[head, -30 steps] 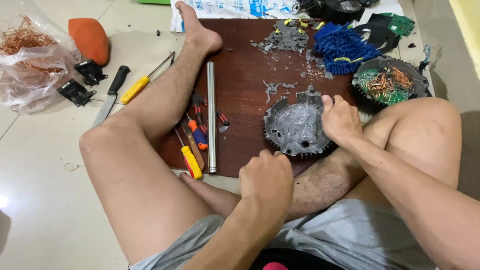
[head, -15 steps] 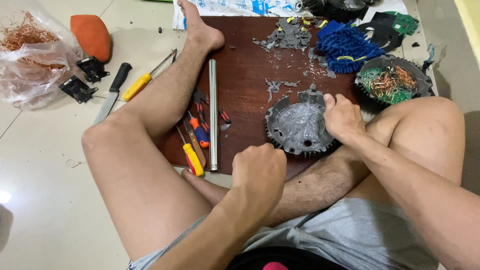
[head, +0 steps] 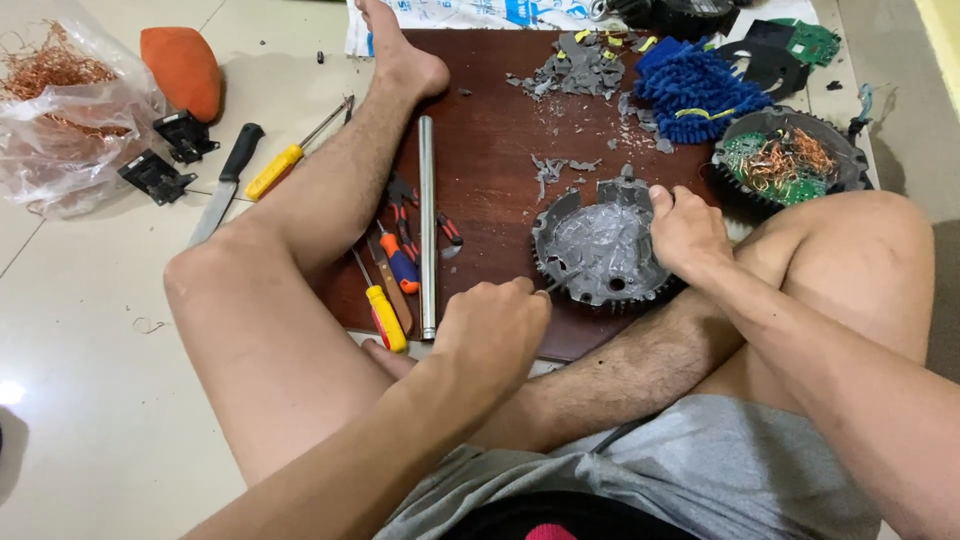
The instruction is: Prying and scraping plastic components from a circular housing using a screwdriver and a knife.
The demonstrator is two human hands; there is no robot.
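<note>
A dark wooden board (head: 480,180) lies on the floor between the person's legs. On it, toward four o'clock, sits a round grey toothed disc (head: 600,250). The right hand (head: 688,232) grips the disc's rim at three o'clock, fingers curled. The left hand (head: 492,335), a closed fist at seven o'clock, holds a thin tool (head: 556,285) whose tip touches the disc.

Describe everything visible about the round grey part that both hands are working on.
The round grey part is a dark disc with a toothed rim, broken open at its top edge, its inside filled with pale, crumpled-looking material. It lies flat on the brown board, between the person's legs. The right hand holds its right rim; the left hand pokes a thin tool into its lower left edge.
</note>
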